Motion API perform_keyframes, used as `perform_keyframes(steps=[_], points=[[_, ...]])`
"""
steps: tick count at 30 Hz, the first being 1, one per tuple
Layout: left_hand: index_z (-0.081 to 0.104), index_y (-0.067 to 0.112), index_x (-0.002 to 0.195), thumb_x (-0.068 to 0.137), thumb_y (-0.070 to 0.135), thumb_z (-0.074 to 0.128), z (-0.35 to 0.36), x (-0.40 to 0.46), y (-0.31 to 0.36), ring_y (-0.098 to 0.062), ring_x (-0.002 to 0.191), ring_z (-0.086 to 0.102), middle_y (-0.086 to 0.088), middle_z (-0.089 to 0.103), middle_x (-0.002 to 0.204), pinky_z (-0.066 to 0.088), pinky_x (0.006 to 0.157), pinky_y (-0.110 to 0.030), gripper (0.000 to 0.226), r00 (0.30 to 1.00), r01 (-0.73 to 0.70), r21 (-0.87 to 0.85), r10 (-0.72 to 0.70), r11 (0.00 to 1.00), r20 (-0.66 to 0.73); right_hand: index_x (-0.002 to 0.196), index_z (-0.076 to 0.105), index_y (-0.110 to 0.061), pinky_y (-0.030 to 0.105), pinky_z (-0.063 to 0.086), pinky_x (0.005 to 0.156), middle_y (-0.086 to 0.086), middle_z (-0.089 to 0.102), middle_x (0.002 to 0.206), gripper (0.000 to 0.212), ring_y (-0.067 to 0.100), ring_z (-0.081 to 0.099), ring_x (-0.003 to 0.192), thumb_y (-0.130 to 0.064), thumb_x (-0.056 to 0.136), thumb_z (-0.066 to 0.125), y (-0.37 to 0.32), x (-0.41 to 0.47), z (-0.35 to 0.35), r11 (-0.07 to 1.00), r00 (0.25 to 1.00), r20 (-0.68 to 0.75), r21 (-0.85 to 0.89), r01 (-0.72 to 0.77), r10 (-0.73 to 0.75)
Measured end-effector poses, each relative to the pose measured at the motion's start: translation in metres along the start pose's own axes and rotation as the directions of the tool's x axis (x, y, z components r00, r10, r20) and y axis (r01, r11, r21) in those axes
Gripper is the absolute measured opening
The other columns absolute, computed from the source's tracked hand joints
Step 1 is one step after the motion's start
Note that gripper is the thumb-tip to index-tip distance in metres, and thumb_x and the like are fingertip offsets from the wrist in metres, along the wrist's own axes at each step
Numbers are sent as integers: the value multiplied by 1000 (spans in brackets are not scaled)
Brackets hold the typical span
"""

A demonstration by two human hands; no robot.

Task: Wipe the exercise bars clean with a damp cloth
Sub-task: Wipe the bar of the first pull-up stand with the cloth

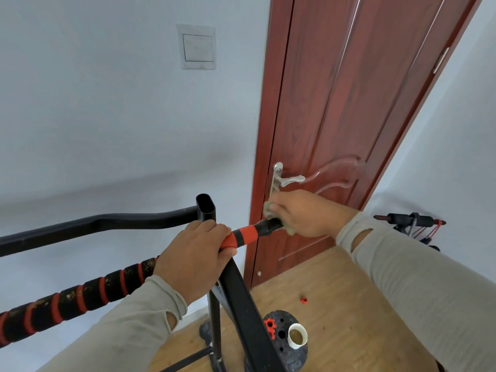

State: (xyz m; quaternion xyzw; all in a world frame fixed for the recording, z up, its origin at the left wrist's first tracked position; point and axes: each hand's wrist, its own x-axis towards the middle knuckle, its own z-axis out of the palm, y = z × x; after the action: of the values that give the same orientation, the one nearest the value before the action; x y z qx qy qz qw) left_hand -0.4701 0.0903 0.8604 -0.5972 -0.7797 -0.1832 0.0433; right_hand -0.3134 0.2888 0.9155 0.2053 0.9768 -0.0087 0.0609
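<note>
from the head view, my left hand (197, 257) grips the striped bar (80, 294) to steady it. my right hand (300, 213) squeezes the damp cloth (269, 209) around the bar's far tip. the grimy stretch behind my left hand looks unwiped, so much remains.

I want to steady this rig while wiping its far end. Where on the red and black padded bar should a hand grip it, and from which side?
Probably from above, on the padded bar right by the black upright post, fingers curling over the top. The left hand already grips there; the round foam suits a wrap grip, and the post braces it. That leaves the end free for the right hand with the cloth.
</note>
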Motion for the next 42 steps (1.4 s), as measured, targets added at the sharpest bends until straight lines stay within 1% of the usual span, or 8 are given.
perform_keyframes(steps=[6,9,16,22,31,36,39,42], points=[[53,33,126,98,56,44,-1,0,-1,-8,97,47,14,60,114,43,98,-24,37,1000,0,-6,0,1000,7,90,54,-24,41,54,75,-3,68,86,22,18,60,73,-35,104,41,62,-23,8,911,888,-213,22,-412,407],[53,32,126,98,55,44,-3,3,-1,-8,98,47,14,59,114,43,99,-25,37,1000,2,-8,-2,1000,15,99,66,-28,36,53,81,-9,72,94,24,15,65,87,-31,107,43,12,-31,29,939,757,-570,298,-173,320],[55,31,128,98,54,47,-6,4,-3,-11,101,50,13,58,111,43,97,-26,39,999,0,-15,1,1000,52,127,61,-12,46,39,118,8,64,141,40,24,58,132,-6,89,73,-4,-26,94,988,735,-660,-101,114,-152],[57,30,126,97,53,49,-8,6,-2,-11,101,52,12,59,110,44,98,-27,38,998,8,-29,-6,1000,60,120,68,-4,55,56,96,15,70,129,35,32,67,121,-1,87,78,35,-35,84,999,700,-714,-39,-23,-12],[56,31,125,97,53,50,-9,5,-2,-10,98,51,13,58,107,44,96,-26,36,997,7,-31,-5,999,73,119,72,-14,42,41,117,5,62,143,26,22,56,135,-12,93,67,1,-33,96,988,708,-689,-117,100,-153],[58,31,122,97,52,50,-11,5,-2,-11,97,52,14,58,105,46,94,-26,34,998,8,-42,-5,999,66,102,56,-34,35,52,67,1,70,86,11,27,67,76,-22,103,56,61,-50,81,958,778,-564,100,-269,277],[57,31,123,97,52,49,-11,5,0,-10,98,51,13,58,107,45,96,-26,34,998,11,-40,-9,999,59,94,57,-25,33,51,60,-12,62,71,15,14,64,63,-34,105,52,54,-61,71,733,557,-509,606,-310,656],[56,31,123,97,53,49,-10,5,0,-10,99,52,13,59,108,45,96,-26,35,998,18,-41,-16,999,60,101,60,-24,34,58,61,-13,70,80,5,9,69,67,-28,103,58,10,-61,57,687,473,-567,717,-120,674]])
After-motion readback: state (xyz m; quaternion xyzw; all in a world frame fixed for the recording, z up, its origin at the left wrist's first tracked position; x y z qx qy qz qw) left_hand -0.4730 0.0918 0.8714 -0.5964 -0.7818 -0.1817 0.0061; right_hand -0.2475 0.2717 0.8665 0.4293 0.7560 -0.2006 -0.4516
